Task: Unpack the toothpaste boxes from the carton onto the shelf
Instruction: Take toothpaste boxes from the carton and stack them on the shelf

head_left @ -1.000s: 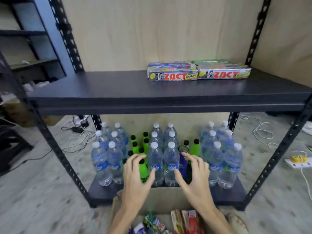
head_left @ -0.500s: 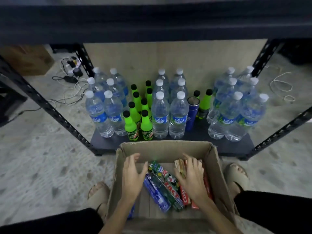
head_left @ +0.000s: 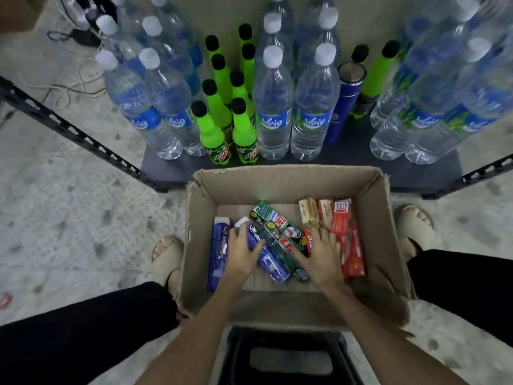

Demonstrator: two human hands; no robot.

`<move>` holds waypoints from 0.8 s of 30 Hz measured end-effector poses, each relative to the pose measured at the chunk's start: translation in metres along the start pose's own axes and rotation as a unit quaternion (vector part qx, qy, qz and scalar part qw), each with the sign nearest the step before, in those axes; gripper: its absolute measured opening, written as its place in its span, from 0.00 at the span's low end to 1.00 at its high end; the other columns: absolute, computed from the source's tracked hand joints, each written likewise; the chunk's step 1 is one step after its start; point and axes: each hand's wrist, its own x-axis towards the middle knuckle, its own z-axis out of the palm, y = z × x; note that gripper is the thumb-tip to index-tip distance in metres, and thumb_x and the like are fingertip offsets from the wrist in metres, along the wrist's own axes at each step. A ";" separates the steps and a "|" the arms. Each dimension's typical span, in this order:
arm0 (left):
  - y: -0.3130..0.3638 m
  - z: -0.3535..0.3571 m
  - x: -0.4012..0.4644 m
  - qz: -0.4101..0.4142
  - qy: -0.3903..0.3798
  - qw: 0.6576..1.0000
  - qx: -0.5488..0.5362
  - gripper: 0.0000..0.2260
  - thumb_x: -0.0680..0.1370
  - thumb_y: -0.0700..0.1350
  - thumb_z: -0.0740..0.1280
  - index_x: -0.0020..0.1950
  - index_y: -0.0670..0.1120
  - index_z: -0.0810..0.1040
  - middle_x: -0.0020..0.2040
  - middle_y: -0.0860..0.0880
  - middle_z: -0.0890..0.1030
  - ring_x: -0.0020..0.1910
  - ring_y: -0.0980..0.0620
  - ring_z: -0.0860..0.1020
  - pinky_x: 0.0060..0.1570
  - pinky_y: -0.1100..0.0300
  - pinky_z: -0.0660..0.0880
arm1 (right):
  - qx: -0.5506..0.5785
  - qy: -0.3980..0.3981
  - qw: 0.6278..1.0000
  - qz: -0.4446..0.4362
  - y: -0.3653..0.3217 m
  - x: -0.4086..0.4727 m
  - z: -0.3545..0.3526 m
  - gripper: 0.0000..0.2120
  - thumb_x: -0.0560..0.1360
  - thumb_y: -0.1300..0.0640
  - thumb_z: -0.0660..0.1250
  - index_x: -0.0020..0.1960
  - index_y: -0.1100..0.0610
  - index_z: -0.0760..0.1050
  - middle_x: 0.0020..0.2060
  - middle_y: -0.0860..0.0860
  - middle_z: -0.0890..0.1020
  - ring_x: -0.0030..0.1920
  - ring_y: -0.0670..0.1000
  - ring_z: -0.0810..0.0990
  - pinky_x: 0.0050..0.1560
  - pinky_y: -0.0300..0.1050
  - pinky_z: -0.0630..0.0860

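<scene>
An open cardboard carton (head_left: 277,177) stands on the floor between my feet. Several toothpaste boxes lie inside it: a blue one (head_left: 218,245) flat along the left wall, another blue one (head_left: 273,266) lying diagonally, a green Zact box (head_left: 280,232) across the middle, and red boxes (head_left: 350,240) on the right. My left hand (head_left: 241,252) rests with spread fingers on the diagonal blue box. My right hand (head_left: 319,252) lies flat on the red boxes, its thumb next to the green box. Neither hand has lifted anything.
Just behind the carton, the bottom shelf board (head_left: 349,154) is crowded with water bottles (head_left: 273,112), green soda bottles (head_left: 213,129) and a blue flask (head_left: 342,107). A black shelf upright (head_left: 69,132) slants at left. Cables (head_left: 69,87) lie on the floor. A black stool (head_left: 288,357) sits under me.
My view has dropped from the upper shelf with two Zact boxes down into the carton. Both hands have gone from in front of the bottles down onto the boxes inside.
</scene>
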 end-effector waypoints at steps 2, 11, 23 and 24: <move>-0.003 0.006 0.005 0.008 -0.013 1.000 0.021 0.28 0.79 0.51 0.70 0.77 0.49 0.66 0.73 0.42 0.66 0.71 0.43 0.68 0.70 0.50 0.66 | 0.003 -0.021 1.000 -0.022 -0.001 0.003 0.006 0.33 0.73 0.38 0.70 0.73 0.51 0.68 0.67 0.50 0.75 0.63 0.53 0.70 0.60 0.49 0.66; -0.009 0.007 0.030 0.148 -0.094 0.975 0.137 0.34 0.78 0.52 0.71 0.81 0.53 0.60 0.78 0.48 0.63 0.77 0.47 0.58 0.75 0.43 0.60 | -0.002 -0.056 0.997 -0.050 0.003 0.012 0.032 0.27 0.76 0.35 0.65 0.69 0.46 0.71 0.64 0.46 0.78 0.62 0.50 0.72 0.57 0.48 0.67; -0.013 -0.003 0.045 0.202 -0.131 0.960 0.146 0.27 0.73 0.52 0.75 0.70 0.52 0.69 0.66 0.50 0.73 0.63 0.50 0.67 0.64 0.48 0.68 | -0.041 -0.059 0.994 -0.080 0.007 0.044 0.041 0.22 0.81 0.43 0.60 0.73 0.48 0.70 0.62 0.47 0.82 0.58 0.52 0.70 0.53 0.50 0.61; -0.013 -0.006 0.044 0.206 -0.146 0.957 0.143 0.26 0.73 0.51 0.76 0.67 0.52 0.70 0.64 0.51 0.74 0.62 0.51 0.68 0.61 0.49 0.69 | -0.059 -0.065 0.993 -0.083 0.006 0.044 0.043 0.24 0.80 0.41 0.61 0.73 0.48 0.69 0.62 0.48 0.82 0.58 0.53 0.70 0.52 0.50 0.61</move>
